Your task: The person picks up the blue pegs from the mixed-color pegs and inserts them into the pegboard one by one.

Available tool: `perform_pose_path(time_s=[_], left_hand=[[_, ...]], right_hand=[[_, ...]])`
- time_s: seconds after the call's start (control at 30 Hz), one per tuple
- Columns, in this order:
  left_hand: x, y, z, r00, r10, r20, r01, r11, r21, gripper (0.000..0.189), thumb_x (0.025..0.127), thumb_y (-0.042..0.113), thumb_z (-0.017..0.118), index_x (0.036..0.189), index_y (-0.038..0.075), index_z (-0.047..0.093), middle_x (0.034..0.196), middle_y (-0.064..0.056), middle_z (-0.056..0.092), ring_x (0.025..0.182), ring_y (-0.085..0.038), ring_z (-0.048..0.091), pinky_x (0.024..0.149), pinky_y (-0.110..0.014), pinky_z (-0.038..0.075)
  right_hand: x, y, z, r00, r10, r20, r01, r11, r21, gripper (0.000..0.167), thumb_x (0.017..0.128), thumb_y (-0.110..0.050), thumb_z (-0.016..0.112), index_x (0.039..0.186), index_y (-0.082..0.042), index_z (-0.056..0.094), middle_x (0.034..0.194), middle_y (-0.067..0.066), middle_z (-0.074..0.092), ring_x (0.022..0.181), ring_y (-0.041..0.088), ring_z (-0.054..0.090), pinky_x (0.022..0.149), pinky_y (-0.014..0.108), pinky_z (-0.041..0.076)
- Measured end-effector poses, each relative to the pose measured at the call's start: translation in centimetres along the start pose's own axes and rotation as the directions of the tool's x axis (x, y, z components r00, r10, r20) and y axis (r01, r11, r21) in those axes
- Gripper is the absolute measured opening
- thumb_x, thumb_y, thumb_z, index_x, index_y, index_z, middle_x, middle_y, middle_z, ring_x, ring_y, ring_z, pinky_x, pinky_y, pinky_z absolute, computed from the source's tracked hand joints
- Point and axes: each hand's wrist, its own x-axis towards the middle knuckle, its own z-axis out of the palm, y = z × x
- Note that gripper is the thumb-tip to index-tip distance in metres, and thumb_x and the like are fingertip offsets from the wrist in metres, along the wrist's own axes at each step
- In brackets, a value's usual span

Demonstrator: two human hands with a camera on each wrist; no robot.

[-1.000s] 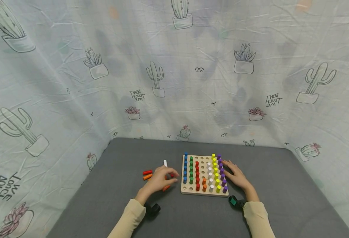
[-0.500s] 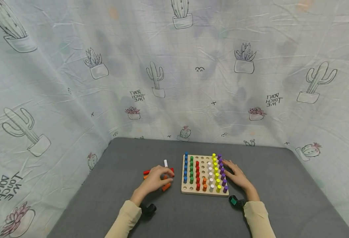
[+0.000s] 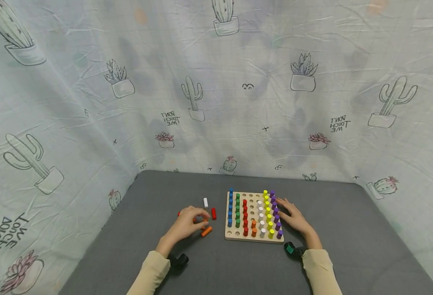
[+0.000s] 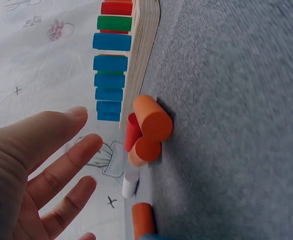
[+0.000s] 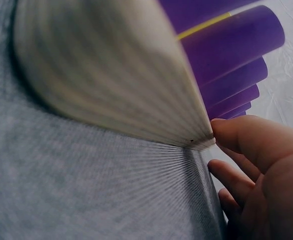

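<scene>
My left hand [image 3: 184,223] hovers over several loose pegs, fingers loosely bent and nothing between them. In the left wrist view the thumb and fingers are spread beside two orange pegs [image 4: 155,120]. Just past the fingertips in the head view lie a red peg [image 3: 213,214], a white peg [image 3: 206,203] and an orange peg [image 3: 206,232]; the hand hides others. My right hand [image 3: 295,217] rests along the right side of a wooden pegboard [image 3: 246,240], the thumb touching its edge in the right wrist view. Purple pegs [image 5: 241,45] stand right above that edge.
Upright in the board are columns of blue pegs [image 3: 230,207], green pegs [image 3: 237,211], red, orange, white and yellow ones, with bare holes among them. A grey cloth covers the table [image 3: 238,270]. Behind it hangs a curtain [image 3: 224,102] printed with cacti.
My left hand has drawn back left from beside the board, uncovering a red peg and an orange peg. The right hand has stayed at the board's edge.
</scene>
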Motion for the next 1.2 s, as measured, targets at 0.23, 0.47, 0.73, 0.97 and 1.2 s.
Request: perform_pose_path(time_s=[0.23, 0.47, 0.73, 0.97, 1.2], left_hand=[[-0.6, -0.4, -0.1, 1.0, -0.014, -0.014, 0.014, 1.0, 0.026, 0.016, 0.082, 0.022, 0.071, 0.098, 0.018, 0.07, 0.092, 0.005, 0.068, 0.085, -0.021, 0.053, 0.092, -0.051, 0.034], [-1.4, -0.9, -0.4, 0.999, -0.036, -0.021, 0.036, 0.999, 0.037, 0.015, 0.082, 0.023, 0.071, 0.097, 0.02, 0.069, 0.091, 0.008, 0.066, 0.088, -0.019, 0.053, 0.095, -0.053, 0.032], [-2.4, -1.4, -0.9, 0.999, -0.023, -0.038, 0.027, 0.996, 0.09, 0.016, 0.081, 0.025, 0.072, 0.096, 0.021, 0.068, 0.093, 0.009, 0.065, 0.087, -0.017, 0.052, 0.092, -0.051, 0.034], [-3.1, -1.9, -1.2, 0.997, -0.029, -0.068, 0.038, 0.99, 0.139, 0.017, 0.078, 0.024, 0.075, 0.094, 0.023, 0.069, 0.092, 0.013, 0.064, 0.086, -0.011, 0.05, 0.092, -0.053, 0.034], [-3.7, -1.9, -1.9, 0.997, -0.041, -0.066, 0.052, 0.984, 0.169, 0.018, 0.077, 0.025, 0.075, 0.093, 0.022, 0.069, 0.093, 0.013, 0.064, 0.086, -0.012, 0.05, 0.094, -0.053, 0.033]], right_hand=[[0.1, 1.1, 0.1, 1.0, 0.0, 0.014, 0.0, 1.0, 0.02, 0.052, 0.092, -0.022, 0.057, 0.137, -0.002, 0.042, 0.142, 0.029, 0.032, 0.135, 0.05, 0.013, 0.104, 0.067, 0.003], [0.0, 1.1, 0.3, 1.0, 0.0, 0.015, 0.0, 1.0, 0.014, 0.051, 0.092, -0.021, 0.056, 0.137, -0.001, 0.042, 0.142, 0.029, 0.032, 0.135, 0.05, 0.014, 0.105, 0.067, 0.004], [0.2, 1.2, 0.1, 1.0, -0.007, 0.005, 0.007, 1.0, 0.02, 0.05, 0.092, -0.02, 0.057, 0.136, -0.001, 0.043, 0.142, 0.029, 0.033, 0.135, 0.05, 0.013, 0.105, 0.067, 0.003], [0.2, 1.2, 0.1, 1.0, -0.011, 0.008, 0.011, 1.0, 0.018, 0.051, 0.092, -0.021, 0.057, 0.137, -0.001, 0.043, 0.142, 0.028, 0.033, 0.135, 0.05, 0.014, 0.105, 0.067, 0.004], [0.1, 0.9, 0.1, 1.0, -0.008, 0.008, 0.008, 1.0, 0.03, 0.053, 0.091, -0.02, 0.058, 0.137, 0.0, 0.042, 0.142, 0.029, 0.033, 0.135, 0.05, 0.014, 0.105, 0.066, 0.003]])
